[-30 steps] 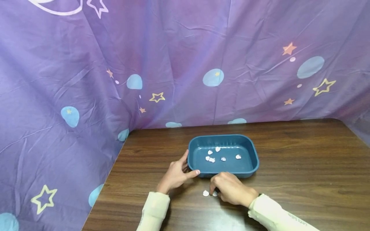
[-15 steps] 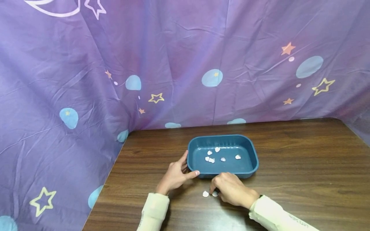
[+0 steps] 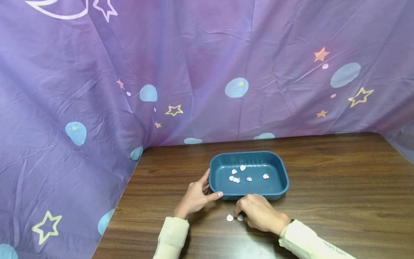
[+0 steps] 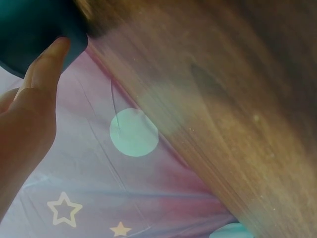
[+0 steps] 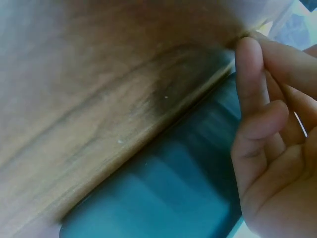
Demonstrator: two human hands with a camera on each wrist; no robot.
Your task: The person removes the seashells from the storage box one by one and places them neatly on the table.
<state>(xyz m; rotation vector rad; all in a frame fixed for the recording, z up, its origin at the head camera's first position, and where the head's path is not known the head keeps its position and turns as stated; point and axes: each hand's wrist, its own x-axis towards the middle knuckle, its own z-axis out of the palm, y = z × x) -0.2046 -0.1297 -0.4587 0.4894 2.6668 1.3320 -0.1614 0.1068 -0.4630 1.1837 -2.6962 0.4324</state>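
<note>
A person's left hand (image 3: pixel 195 196), thumb and fingers spread apart, touches the left near corner of a rounded rectangular blue tray (image 3: pixel 255 186) on a dark brown wood-grain table (image 3: pixel 339 180). The right hand (image 3: pixel 258 212) bends its fingers down at a small white piece (image 3: pixel 240 217) on the tabletop near the tray (whether they pinch it cannot be told). A second white piece (image 3: pixel 229 218) lies just left; several more white pieces (image 3: pixel 249 178) dot the tray's floor. Star-printed purple cloth (image 3: pixel 207 61) hangs at the far side.
</note>
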